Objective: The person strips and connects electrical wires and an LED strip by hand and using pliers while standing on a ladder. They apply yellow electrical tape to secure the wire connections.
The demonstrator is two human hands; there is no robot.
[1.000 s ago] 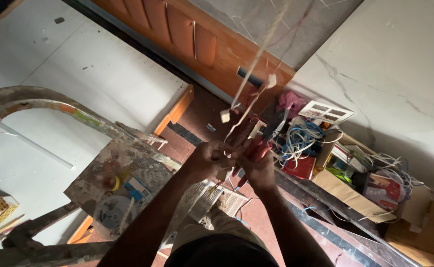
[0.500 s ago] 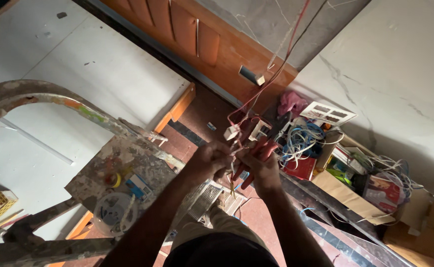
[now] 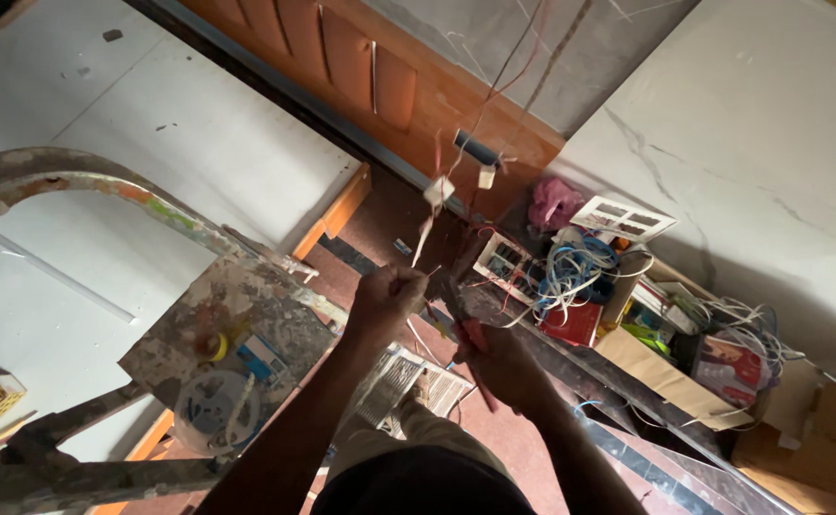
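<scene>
The left hand (image 3: 387,298) is curled shut, pinching a thin bundle of hanging wires (image 3: 480,124) that drop from twelve o'clock past two pale tags. The right hand (image 3: 499,362) sits at about four o'clock from it, fist wrapped round the red-handled tool (image 3: 475,336) (pliers or cutters, the head is too dark to tell), its tip pointing up toward the wire ends between the two hands. By the look of it the wire ends are being stripped or trimmed; whatever comes next calls for the left hand to hold the strands taut and steady while the tool closes on a single conductor, not the whole bunch.

At nine o'clock from the left hand stands the paint-spattered ladder top (image 3: 218,343) with a roll of tape (image 3: 213,345) lying on it; its curved rail (image 3: 75,176) arcs off to the far left. Down at three o'clock a cardboard box (image 3: 671,367) overflows with coiled cable (image 3: 575,272) and white switch plates (image 3: 623,217). The loose red and white strands cross one another near the hands, and the dim light makes them hard to tell apart.
</scene>
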